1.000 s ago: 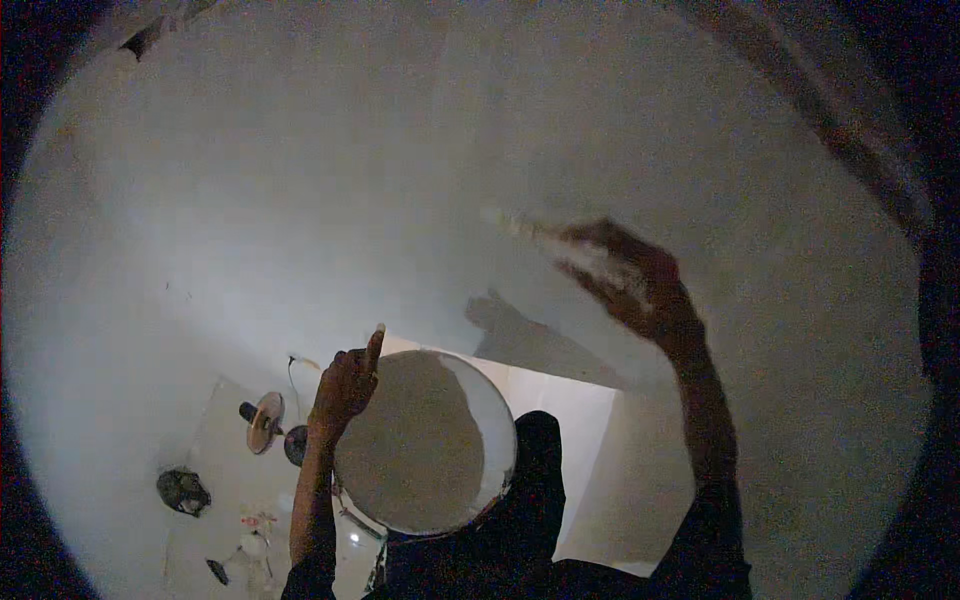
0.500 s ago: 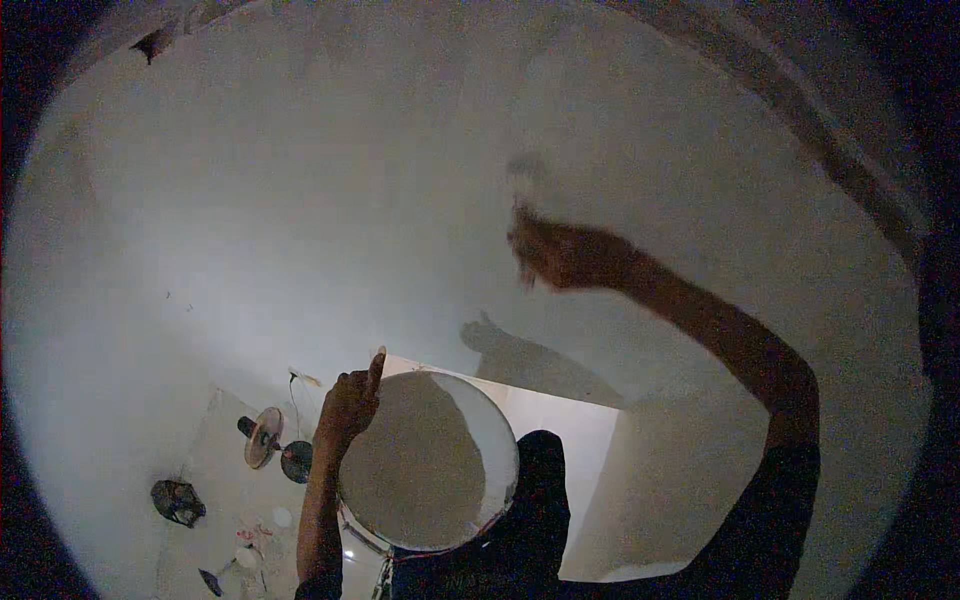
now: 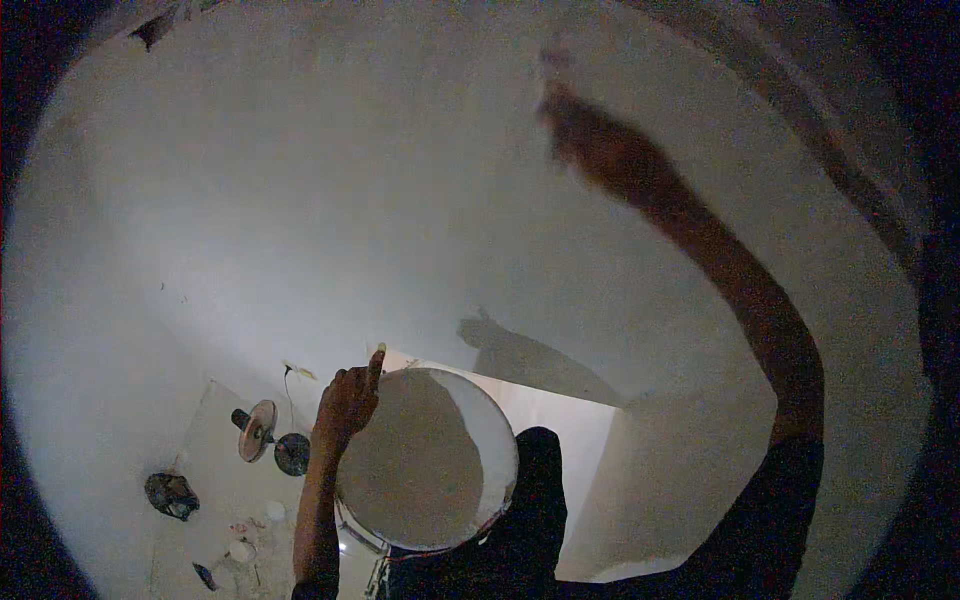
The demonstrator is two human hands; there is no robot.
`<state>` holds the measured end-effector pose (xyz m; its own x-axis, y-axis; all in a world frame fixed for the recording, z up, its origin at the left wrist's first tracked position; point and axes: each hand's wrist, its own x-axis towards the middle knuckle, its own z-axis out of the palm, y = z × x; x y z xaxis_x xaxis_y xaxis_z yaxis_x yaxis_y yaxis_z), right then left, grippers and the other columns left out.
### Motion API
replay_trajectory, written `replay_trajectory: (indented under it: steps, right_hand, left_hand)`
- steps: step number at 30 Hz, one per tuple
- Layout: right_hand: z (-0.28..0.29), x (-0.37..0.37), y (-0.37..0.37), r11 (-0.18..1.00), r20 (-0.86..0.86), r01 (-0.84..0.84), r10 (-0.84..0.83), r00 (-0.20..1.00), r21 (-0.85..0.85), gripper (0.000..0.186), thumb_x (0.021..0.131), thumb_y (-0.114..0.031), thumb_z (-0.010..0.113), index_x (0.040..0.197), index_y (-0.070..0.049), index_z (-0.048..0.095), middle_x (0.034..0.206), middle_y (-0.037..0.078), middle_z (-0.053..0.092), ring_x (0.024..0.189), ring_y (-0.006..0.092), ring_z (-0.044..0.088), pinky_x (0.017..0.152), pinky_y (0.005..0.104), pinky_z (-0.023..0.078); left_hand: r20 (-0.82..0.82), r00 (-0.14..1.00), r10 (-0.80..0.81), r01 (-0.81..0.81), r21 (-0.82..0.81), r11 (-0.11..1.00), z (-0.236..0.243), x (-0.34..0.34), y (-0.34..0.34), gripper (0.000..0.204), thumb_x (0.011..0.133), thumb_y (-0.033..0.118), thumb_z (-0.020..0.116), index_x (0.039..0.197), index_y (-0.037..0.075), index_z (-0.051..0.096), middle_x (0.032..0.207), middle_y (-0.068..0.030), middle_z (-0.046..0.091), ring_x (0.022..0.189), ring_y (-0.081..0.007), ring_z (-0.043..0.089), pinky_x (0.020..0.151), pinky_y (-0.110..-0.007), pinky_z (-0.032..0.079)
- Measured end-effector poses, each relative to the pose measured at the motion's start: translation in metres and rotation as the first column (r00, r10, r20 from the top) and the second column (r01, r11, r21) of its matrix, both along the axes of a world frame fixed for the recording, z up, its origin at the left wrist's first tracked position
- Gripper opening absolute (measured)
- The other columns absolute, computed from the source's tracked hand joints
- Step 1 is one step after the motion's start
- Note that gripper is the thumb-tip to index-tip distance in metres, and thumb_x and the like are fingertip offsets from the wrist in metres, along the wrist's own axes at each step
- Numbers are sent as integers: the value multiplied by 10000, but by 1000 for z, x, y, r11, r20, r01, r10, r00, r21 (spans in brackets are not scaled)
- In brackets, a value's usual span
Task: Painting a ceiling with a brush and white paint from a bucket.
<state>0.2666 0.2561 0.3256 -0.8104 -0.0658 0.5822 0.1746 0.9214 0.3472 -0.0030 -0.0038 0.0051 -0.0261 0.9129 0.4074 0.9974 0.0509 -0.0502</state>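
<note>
At the lower middle, a round white bucket (image 3: 496, 425) is partly in shadow, with what looks like pale paint inside. My left hand (image 3: 348, 402) is closed at its left rim, one finger pointing up past the edge. Higher up, my right hand (image 3: 608, 150) is raised in front of the pale wall (image 3: 330, 190), closed round a small tool that looks like a paintbrush (image 3: 555, 65). Its pale tip points up and is smeared by motion. Whether the tip touches the wall I cannot tell.
A standing fan (image 3: 258, 431) is at the lower left, beside a dark round object (image 3: 292, 454). A black bag-like thing (image 3: 172, 495) lies farther left, with several small items below it. A dark band (image 3: 810, 130) runs along the upper right.
My right hand has moved up and slightly right along the wall with the paintbrush. My left hand and the bucket have stayed nearly in place.
</note>
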Motion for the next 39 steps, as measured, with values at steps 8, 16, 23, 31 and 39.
replay_trajectory:
  steps: [8,16,23,31,39]
  right_hand:
    - [-76,-18,-6,956,122,35,1,993,-292,381,950,-211,529,1302,-76,469,1265,146,562,1059,314,607,929,393,501]
    - [25,0,15,994,-52,70,-75,996,-83,373,932,-133,544,1283,-22,482,1276,159,548,1083,297,600,948,387,488]
    - [-116,-18,-19,989,398,-134,97,912,65,228,901,-133,570,1082,4,590,1103,183,616,1029,334,617,928,435,498]
    - [35,5,10,958,-286,93,-12,958,273,359,924,-168,569,1265,-74,506,1249,151,577,1134,300,578,968,370,474]
    - [-127,-39,-13,972,462,-168,76,884,163,312,906,-170,568,1149,22,534,1132,170,598,1054,316,604,924,427,510]
  left_hand:
    - [39,997,66,-63,-81,995,11,7,-4,686,818,42,504,1454,13,248,809,-159,566,741,-305,540,623,-406,492]
    - [86,995,59,-56,-33,998,7,3,-4,649,844,122,569,1430,77,291,847,-154,630,716,-318,607,619,-429,537]
    - [84,994,69,-65,-50,997,14,5,-5,677,834,108,585,1440,104,283,879,-150,622,745,-321,598,641,-420,534]
    - [143,987,75,-62,-89,994,15,3,-5,649,856,97,529,1450,120,269,892,-157,637,771,-330,605,662,-424,535]
    - [46,998,32,-31,-35,999,21,3,-8,672,833,97,565,1437,70,272,877,-154,633,741,-322,601,654,-414,537]
